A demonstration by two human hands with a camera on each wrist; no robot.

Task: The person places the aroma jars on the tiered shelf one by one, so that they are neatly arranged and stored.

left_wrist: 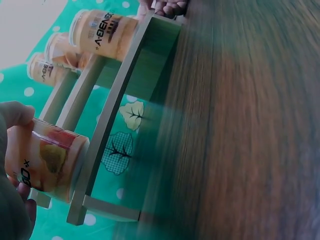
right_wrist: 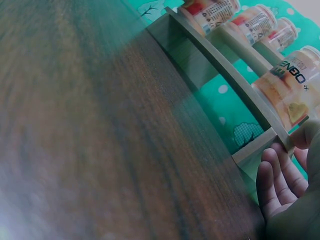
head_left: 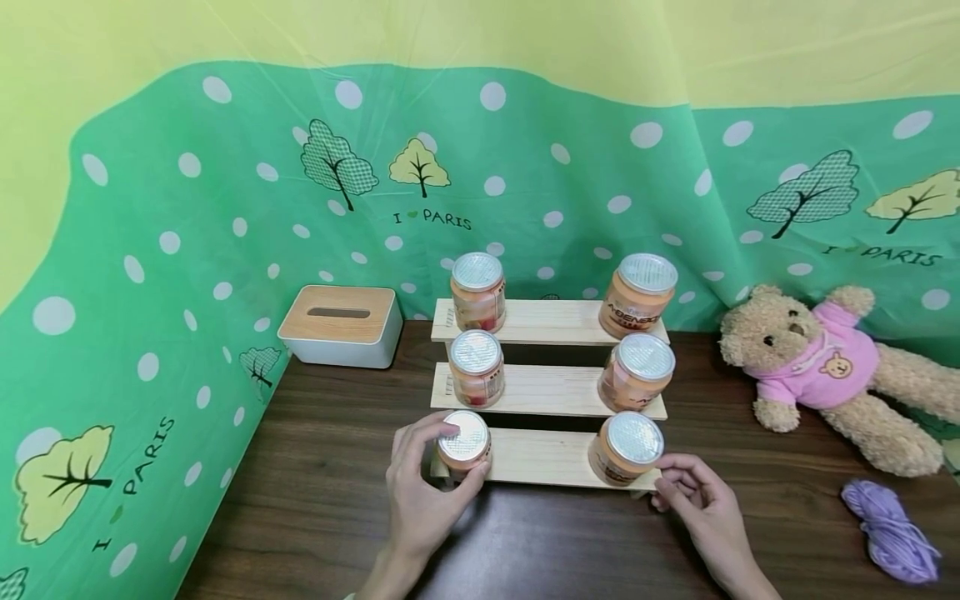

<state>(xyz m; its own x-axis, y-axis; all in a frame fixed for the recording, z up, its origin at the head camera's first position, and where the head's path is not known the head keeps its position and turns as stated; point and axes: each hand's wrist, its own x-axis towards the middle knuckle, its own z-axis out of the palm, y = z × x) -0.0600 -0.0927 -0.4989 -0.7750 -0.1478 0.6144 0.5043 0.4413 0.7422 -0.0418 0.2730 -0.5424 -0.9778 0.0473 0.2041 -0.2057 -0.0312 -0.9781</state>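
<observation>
My left hand [head_left: 427,492] grips a jar [head_left: 463,440] with a silver lid at the left end of the lowest step of a three-step wooden rack [head_left: 540,457]. In the left wrist view, the fruit picture on that jar [left_wrist: 52,157] shows, and its base is at the plank. With thumb and fingers, my right hand [head_left: 701,512] pinches the right end of the same lowest plank, just beside another jar [head_left: 628,450]. In the right wrist view, the thumb lies over the plank end [right_wrist: 272,127] with fingers below. More such jars stand at both ends of the upper steps.
A white tissue box [head_left: 341,325] with a wooden top stands left of the rack on the dark wooden table [head_left: 315,500]. At right lie a teddy bear [head_left: 832,367] in a pink top and a purple yarn skein [head_left: 892,533]. Behind hangs a green patterned cloth [head_left: 525,167].
</observation>
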